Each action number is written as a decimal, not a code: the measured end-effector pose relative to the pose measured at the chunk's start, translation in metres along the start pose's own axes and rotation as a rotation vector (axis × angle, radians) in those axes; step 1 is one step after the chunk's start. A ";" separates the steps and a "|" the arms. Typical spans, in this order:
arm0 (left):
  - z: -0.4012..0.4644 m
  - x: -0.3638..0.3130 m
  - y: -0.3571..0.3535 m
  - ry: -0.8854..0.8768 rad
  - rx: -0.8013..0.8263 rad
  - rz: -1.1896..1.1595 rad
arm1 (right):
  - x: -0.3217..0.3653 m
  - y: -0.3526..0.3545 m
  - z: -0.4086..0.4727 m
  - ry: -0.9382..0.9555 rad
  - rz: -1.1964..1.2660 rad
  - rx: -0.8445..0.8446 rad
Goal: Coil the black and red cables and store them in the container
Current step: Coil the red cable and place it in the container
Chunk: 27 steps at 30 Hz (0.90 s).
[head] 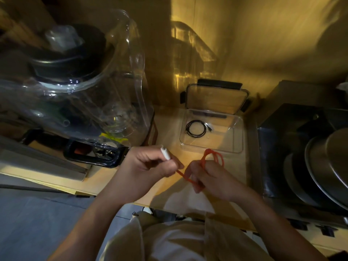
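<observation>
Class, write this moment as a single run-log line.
black cable: coiled in container | red cable: part-coiled | right hand: holds loops | left hand: holds white plug end

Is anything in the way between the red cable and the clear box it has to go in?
Nothing visible blocks it. The red cable is held in both hands just in front of the open container. Its lid is tipped back against the wall, and only the coiled black cable lies inside, on the left.

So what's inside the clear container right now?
The clear container holds the coiled black cable on its floor, left side. The red cable is outside it, held between the left hand and right hand. Nothing else shows through the walls.
</observation>
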<state>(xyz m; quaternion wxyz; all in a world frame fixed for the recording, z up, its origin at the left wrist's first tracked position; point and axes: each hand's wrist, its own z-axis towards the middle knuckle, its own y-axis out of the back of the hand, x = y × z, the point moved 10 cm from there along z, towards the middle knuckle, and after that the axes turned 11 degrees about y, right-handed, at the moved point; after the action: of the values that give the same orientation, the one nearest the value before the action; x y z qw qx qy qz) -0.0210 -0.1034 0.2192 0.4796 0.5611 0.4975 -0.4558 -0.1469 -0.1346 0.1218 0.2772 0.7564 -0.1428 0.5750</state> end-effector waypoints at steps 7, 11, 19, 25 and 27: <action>0.020 -0.008 -0.002 0.037 -0.023 -0.096 | 0.036 -0.041 -0.010 0.163 0.292 0.242; 0.027 0.015 0.001 0.193 -0.134 -0.179 | 0.057 -0.049 -0.019 0.211 0.417 0.326; 0.023 0.059 -0.017 0.386 -0.094 -0.268 | 0.078 -0.034 -0.026 0.281 0.461 0.320; 0.017 0.045 -0.040 0.299 0.014 -0.220 | 0.098 -0.029 -0.022 0.436 1.166 0.442; 0.012 0.049 -0.053 0.344 0.081 -0.258 | 0.101 -0.019 -0.019 0.487 1.231 0.390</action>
<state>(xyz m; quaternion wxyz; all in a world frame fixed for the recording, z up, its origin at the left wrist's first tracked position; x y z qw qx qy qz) -0.0696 -0.1071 0.1651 0.3025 0.5809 0.6210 -0.4306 -0.1219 -0.0982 0.2161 -0.2170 0.4229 -0.3738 0.7964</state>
